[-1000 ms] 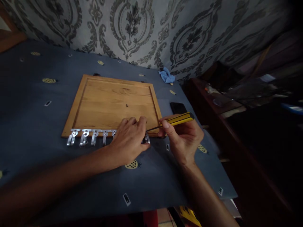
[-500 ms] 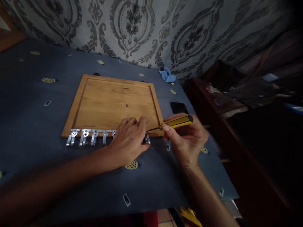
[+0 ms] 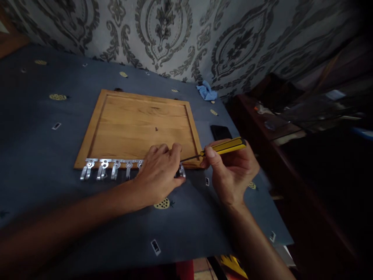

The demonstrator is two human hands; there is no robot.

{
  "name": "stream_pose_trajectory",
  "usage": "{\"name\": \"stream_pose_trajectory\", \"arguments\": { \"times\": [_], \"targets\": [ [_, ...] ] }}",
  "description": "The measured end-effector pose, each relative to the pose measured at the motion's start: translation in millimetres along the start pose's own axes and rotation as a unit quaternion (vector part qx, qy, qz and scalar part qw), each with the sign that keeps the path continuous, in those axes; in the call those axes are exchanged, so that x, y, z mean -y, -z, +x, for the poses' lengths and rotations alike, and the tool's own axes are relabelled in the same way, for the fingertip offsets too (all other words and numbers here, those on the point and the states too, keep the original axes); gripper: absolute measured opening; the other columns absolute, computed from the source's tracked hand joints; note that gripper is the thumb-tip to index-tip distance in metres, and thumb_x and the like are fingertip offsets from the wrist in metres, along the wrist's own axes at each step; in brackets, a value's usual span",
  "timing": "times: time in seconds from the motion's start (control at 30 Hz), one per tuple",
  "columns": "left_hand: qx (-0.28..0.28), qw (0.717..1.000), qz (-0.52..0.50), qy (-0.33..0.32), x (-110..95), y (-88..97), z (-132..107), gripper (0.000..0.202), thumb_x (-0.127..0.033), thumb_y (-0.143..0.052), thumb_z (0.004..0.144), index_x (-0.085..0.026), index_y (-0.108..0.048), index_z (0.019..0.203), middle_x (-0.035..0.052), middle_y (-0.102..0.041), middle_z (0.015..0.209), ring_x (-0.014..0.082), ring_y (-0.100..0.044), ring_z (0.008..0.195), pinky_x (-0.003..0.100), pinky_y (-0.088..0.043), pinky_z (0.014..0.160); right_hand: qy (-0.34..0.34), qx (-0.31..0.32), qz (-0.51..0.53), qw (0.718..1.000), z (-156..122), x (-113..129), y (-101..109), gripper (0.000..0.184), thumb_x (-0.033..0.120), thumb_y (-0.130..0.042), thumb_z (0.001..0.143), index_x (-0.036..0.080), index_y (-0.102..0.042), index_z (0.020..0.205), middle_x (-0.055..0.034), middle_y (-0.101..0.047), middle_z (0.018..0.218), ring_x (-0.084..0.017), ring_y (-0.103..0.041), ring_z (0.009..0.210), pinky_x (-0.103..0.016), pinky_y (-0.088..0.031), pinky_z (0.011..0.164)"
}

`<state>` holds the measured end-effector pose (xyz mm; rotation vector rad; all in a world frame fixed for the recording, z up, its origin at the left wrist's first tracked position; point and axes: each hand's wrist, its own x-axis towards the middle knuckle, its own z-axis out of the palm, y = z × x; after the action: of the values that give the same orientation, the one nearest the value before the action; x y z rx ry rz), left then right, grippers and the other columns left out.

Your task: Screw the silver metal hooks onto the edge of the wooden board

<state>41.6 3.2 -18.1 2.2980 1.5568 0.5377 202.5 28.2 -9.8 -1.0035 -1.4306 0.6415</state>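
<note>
A wooden board (image 3: 136, 126) lies flat on a blue cloth-covered table (image 3: 43, 147). Along its near edge runs a metal rail of hooks (image 3: 109, 168). My left hand (image 3: 159, 171) is curled over the right end of that rail, fingers pressing it against the board. My right hand (image 3: 231, 169) grips a yellow and black screwdriver (image 3: 223, 147); its thin shaft points left and down to the rail just beside my left fingertips. A small dark screw (image 3: 156, 129) sits in the middle of the board.
A black phone (image 3: 220, 132) lies on the cloth right of the board. A crumpled blue rag (image 3: 206, 91) sits at the back by the patterned wall. Dark wooden furniture (image 3: 271, 128) with clutter stands to the right, past the table's edge.
My right hand has shifted slightly right and the screwdriver handle has tipped a little higher. My left hand stays pressed on the hook rail.
</note>
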Motion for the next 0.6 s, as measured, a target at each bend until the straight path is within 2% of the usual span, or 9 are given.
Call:
{"name": "stream_pose_trajectory", "arguments": {
  "times": [0.3, 0.6],
  "targets": [
    [0.012, 1.0, 0.0, 0.007, -1.1, 3.0, 0.8, 0.046, -0.032, -0.077, 0.079, -0.019, -0.045, 0.109, 0.0064, -0.067, 0.101, 0.03, -0.06, 0.104, 0.043, -0.045, 0.09, -0.007, 0.021, -0.024, 0.999, 1.9, 5.4, 3.0, 0.03, 0.034, -0.087, 0.072, 0.022, -0.06, 0.074, 0.0058, -0.06, 0.064, -0.009, -0.055, 0.046, -0.025, -0.052, 0.042],
    [0.007, 1.0, 0.01, 0.007, -0.9, 0.8, 0.8, 0.047, -0.034, -0.077, 0.079, -0.018, -0.046, 0.11, 0.0069, -0.067, 0.1, 0.0298, -0.06, 0.103, 0.042, -0.045, 0.09, 0.011, 0.013, -0.031, 0.999, 1.2, 4.1, 2.1, 0.03, 0.032, -0.09, 0.067, 0.021, -0.062, 0.071, 0.0055, -0.062, 0.064, -0.009, -0.058, 0.046, -0.023, -0.052, 0.042]
  ]
}}
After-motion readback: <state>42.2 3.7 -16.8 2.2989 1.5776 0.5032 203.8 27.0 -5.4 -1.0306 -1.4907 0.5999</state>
